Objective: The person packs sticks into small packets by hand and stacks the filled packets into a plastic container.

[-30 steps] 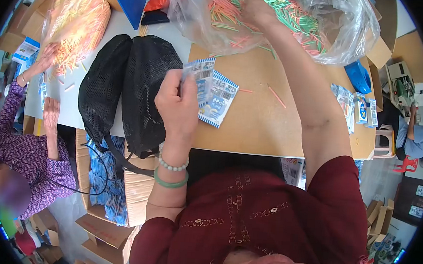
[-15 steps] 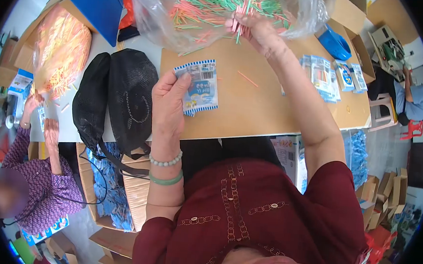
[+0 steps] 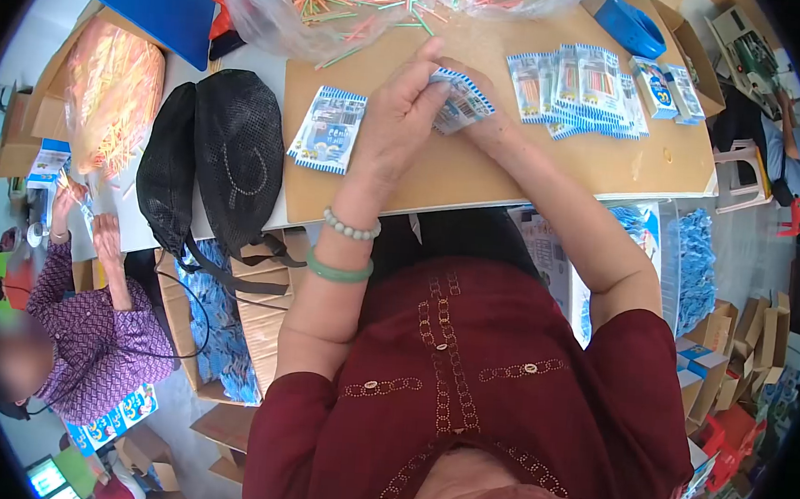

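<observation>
both my hands meet above the middle of a brown board (image 3: 442,174), at one small blue-and-white packet (image 3: 464,106). my left hand (image 3: 402,111) pinches the packet's left edge between thumb and fingers; my right hand (image 3: 484,130) is at its other side, its fingers mostly behind the film, so i cannot tell whether they grip. to do this well, i judge, the pinch should be light and close to the edge, so the thin film doesn't crease, with the packet tilted up toward me and both wrists steady. counting: one packet at my hands; one showing flat on the board, left of my left hand; at least four in an overlapping pile (image 3: 593,82) to the right; two small boxes (image 3: 653,88) just beside that pile; one blue plastic piece (image 3: 631,26) near them; one clear bag (image 3: 265,29) at the far side, with pink and green sticks (image 3: 343,0) too many to count; one black mesh bag (image 3: 242,127) at left; two bands on my left wrist, one beaded (image 3: 350,231), one smooth green (image 3: 338,271).
</observation>
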